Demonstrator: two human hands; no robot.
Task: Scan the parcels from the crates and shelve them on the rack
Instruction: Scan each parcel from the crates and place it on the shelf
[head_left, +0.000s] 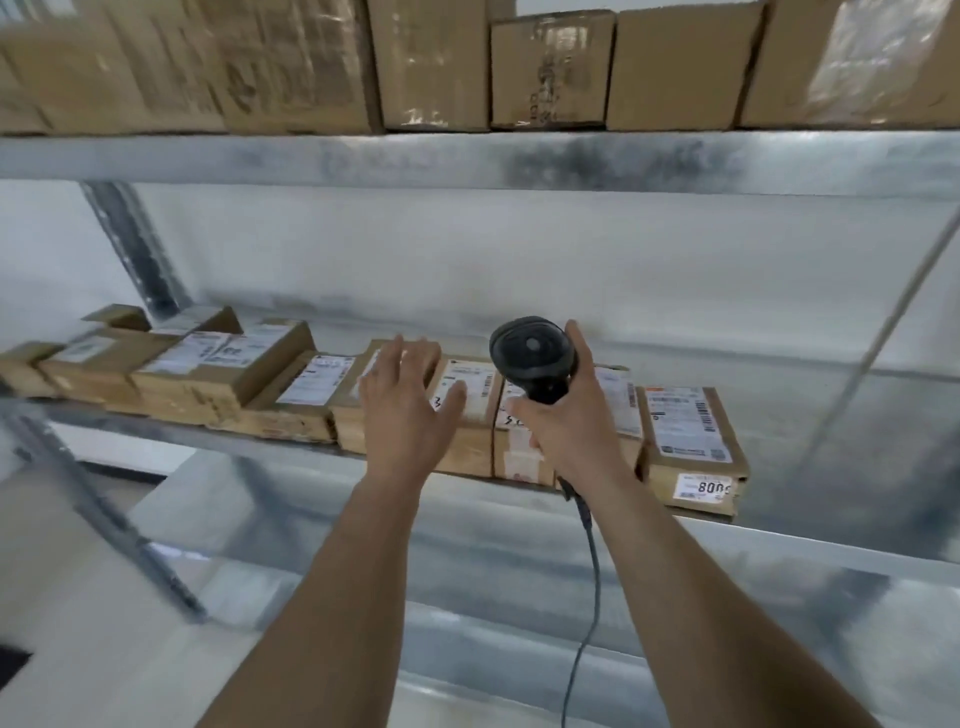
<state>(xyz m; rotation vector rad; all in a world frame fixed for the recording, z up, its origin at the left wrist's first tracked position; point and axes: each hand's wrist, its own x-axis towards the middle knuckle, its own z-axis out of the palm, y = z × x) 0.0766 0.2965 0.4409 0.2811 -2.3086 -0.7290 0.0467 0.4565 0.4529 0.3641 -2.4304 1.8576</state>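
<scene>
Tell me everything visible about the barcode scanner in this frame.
The barcode scanner is a black, matte, plastic-looking handheld unit with a rounded head and a round detail on the back. The right hand grips its handle, head upright, raised before the row of parcels. A dark cable hangs from its base.

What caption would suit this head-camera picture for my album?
Right hand grips a corded barcode scanner while the open left hand reaches over a row of parcels on the rack.

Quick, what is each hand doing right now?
Left hand: open, fingers spread over the parcels, holding nothing.
Right hand: gripping the black scanner.
</scene>
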